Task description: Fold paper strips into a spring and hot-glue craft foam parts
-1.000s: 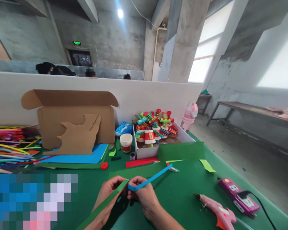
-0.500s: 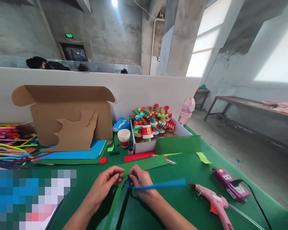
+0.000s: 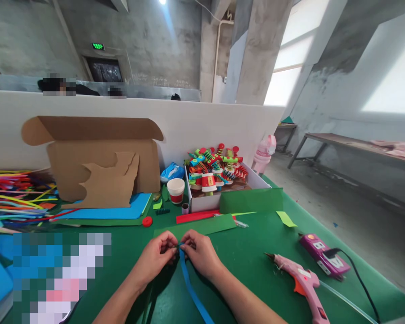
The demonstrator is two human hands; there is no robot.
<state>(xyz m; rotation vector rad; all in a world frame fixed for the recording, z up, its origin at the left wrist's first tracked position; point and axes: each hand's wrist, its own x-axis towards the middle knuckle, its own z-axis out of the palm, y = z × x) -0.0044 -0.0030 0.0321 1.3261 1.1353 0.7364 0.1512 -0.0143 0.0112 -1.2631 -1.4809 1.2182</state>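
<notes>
My left hand [image 3: 157, 256] and my right hand [image 3: 200, 253] meet fingertip to fingertip low in the middle of the green table [image 3: 256, 252]. Both pinch the folded joint of two paper strips. The blue strip [image 3: 192, 290] hangs from the pinch down toward me. The green strip [image 3: 147, 302] drops below my left hand, dark and hard to follow. Both hands are closed on the strips.
A pink glue gun [image 3: 302, 281] and a purple device [image 3: 324, 260] with a black cord lie at the right. A white box of colourful paper toys [image 3: 219, 173], a paper cup [image 3: 176, 190], an open cardboard box [image 3: 97, 153], pipe cleaners [image 3: 13, 198] and paper sheets stand behind.
The blue strip swung from pointing up-right, through horizontal, to hanging down toward me. The green strip dropped under my left hand. My hands stayed pinched together.
</notes>
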